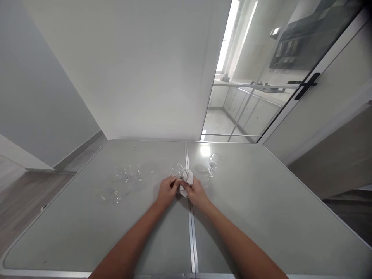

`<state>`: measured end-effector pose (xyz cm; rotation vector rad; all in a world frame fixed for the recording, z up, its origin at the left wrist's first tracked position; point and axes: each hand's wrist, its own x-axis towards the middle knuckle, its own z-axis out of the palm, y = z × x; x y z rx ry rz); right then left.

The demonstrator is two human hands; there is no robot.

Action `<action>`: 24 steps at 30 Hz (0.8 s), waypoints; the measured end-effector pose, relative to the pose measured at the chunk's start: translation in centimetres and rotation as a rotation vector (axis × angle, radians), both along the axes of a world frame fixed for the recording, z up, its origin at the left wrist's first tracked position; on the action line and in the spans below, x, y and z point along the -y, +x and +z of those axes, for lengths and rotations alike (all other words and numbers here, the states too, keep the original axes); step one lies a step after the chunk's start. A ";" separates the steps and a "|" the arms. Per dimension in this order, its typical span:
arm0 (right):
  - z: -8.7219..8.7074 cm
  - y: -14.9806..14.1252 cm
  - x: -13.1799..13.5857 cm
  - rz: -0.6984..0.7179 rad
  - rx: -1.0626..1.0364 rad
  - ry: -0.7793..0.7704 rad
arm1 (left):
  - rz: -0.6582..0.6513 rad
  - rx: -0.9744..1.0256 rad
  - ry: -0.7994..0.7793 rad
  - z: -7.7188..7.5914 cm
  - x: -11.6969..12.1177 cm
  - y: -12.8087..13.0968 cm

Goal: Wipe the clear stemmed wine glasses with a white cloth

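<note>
Both my hands meet over the middle seam of a grey folding table (247, 217). My left hand (167, 190) has its fingers closed round a clear glass (176, 169) that is hard to make out. My right hand (197, 191) is closed on a bunched white cloth (186, 179), which is pressed against that glass. A single clear wine glass (213, 164) stands upright just to the right of the hands.
Several clear glasses (128, 174) stand in a loose group on the table's left half, one more glass (112, 193) nearer me. A white wall rises behind the table. A glass door (261, 77) with a black handle opens onto a kitchen at right.
</note>
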<state>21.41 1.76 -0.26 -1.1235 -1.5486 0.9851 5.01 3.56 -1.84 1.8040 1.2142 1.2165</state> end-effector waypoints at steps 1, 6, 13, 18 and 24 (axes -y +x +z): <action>0.1 0.2 -0.1 0.028 -0.045 -0.032 | 0.012 0.115 -0.026 0.1 -0.1 0.0; 0.3 0.8 -0.4 0.115 -0.254 -0.195 | -0.247 0.661 -0.225 0.4 -0.5 0.1; 2.3 1.2 0.8 0.184 -0.227 -0.097 | -0.216 0.866 -0.295 0.3 -0.4 0.0; 1.9 1.4 1.0 0.263 -0.306 -0.167 | -0.160 0.956 -0.279 0.6 -0.4 -0.1; 1.5 1.0 0.4 0.244 -0.151 -0.082 | -0.270 0.895 -0.293 1.2 0.3 0.2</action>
